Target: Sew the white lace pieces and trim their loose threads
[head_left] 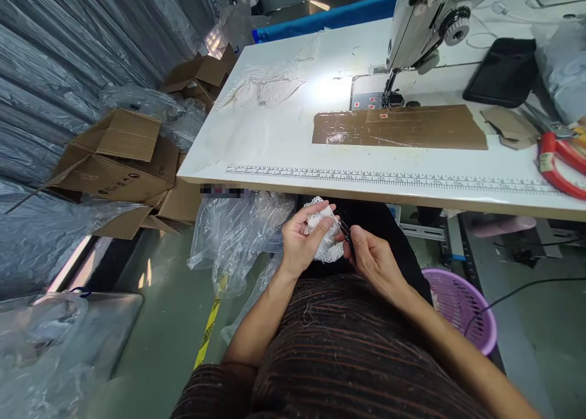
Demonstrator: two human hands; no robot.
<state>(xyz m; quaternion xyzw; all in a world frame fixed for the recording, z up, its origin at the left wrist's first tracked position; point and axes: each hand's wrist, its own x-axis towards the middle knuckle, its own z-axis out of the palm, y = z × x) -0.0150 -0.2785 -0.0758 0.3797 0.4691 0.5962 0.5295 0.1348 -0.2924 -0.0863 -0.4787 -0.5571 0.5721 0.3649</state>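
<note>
Below the table's front edge, over my lap, my left hand [302, 242] is closed round a small piece of white lace [326, 243]. My right hand [370, 257] is closed beside it, pinching a thin dark tool [344, 231], probably small snips, against the lace. More white lace [265, 86] lies on the white sewing table [274, 144] at the far left. The sewing machine [425, 22] stands at the back of the table, above a brown taped patch [398, 126].
Red-handled scissors [561, 163] lie at the table's right edge, near a black phone [503, 71]. A purple basket [462, 306] sits on the floor to my right. Open cardboard boxes [119, 163] and clear plastic bags [238, 230] crowd the floor at the left.
</note>
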